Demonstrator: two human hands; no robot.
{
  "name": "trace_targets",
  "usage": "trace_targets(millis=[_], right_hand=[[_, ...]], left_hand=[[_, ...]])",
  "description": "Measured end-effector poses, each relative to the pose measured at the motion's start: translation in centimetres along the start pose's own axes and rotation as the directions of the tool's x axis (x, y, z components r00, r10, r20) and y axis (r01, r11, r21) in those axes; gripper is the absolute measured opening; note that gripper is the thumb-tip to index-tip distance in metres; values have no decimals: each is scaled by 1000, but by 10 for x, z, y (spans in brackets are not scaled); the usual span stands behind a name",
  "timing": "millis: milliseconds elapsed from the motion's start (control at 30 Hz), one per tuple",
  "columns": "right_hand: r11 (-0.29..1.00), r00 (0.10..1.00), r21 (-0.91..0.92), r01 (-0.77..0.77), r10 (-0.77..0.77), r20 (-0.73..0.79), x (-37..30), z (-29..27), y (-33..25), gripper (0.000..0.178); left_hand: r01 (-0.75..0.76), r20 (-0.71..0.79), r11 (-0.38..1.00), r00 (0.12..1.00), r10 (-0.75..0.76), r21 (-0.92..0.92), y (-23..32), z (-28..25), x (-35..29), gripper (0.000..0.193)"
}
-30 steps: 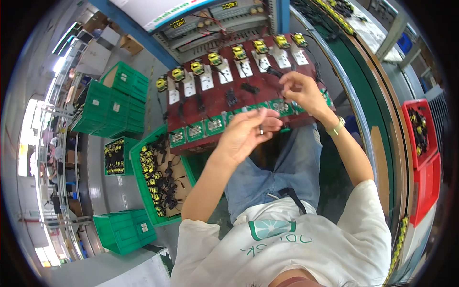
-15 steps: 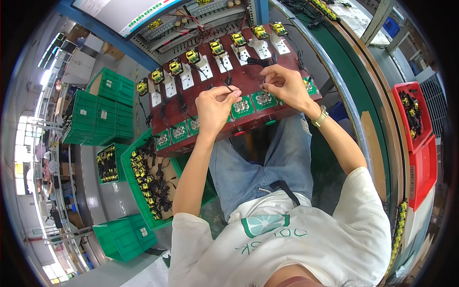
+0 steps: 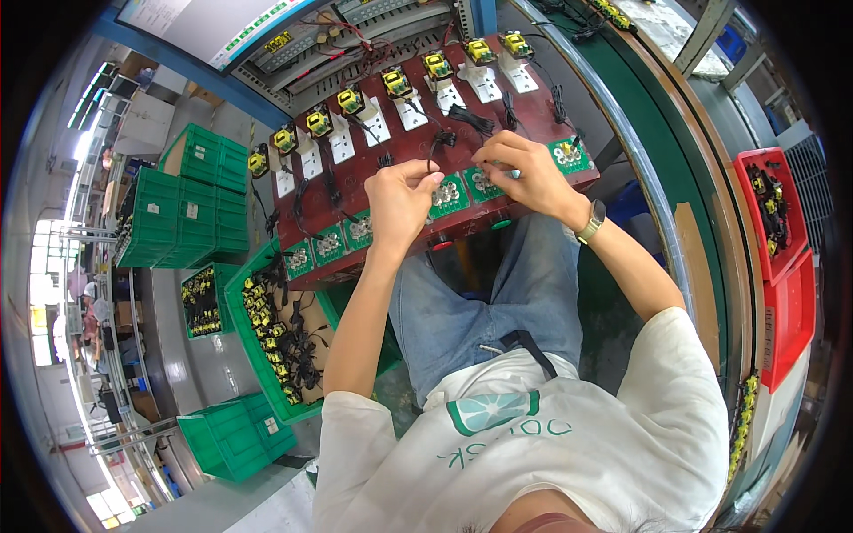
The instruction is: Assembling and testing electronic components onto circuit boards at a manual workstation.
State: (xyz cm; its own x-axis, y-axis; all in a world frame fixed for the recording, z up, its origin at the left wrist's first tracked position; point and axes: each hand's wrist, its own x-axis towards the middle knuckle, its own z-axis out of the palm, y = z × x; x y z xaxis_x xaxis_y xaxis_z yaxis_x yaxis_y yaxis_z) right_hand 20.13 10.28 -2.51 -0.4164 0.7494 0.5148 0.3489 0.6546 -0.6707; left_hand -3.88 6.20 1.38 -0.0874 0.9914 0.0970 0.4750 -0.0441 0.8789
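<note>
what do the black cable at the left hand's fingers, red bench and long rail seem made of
Black cable: probably soft plastic, bent and dull. Red bench: perhaps painted wood or metal; the even colour leaves it open. Long rail: likely bare metal, silvery and shiny.

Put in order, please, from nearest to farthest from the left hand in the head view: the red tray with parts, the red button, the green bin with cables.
From the left hand:
1. red button: slightly right, on the front of the dark red bench
2. green bin: lower left, beside the bench
3. red tray: far right of the view
</note>
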Motion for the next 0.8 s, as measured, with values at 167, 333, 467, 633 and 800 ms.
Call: trace_targets(millis=[167, 333, 467, 633, 800], right_hand=[[995, 996, -78, 59, -53, 68, 0, -4, 1, 31], [993, 995, -97, 71, -64, 72, 0, -5, 1, 30], [985, 995, -168, 40, -23, 101, -2, -4, -3, 31], [953, 993, -300, 46, -12, 115, -7, 3, -5, 35], [912, 994, -399, 97, -68, 88, -7, 6, -4, 36]], left_hand=[[-20, 28, 998, 999, 19, 52, 0, -3, -1, 15], [-100, 32, 990, 995, 97, 102, -3, 4, 0, 13], [-179, 30, 964, 984, 177, 196, -11, 8, -2, 12], [-281, 30, 894, 957, 289, 349, -18, 15, -6, 16], [-318, 23, 838, 939, 344, 443, -16, 20, -7, 20]])
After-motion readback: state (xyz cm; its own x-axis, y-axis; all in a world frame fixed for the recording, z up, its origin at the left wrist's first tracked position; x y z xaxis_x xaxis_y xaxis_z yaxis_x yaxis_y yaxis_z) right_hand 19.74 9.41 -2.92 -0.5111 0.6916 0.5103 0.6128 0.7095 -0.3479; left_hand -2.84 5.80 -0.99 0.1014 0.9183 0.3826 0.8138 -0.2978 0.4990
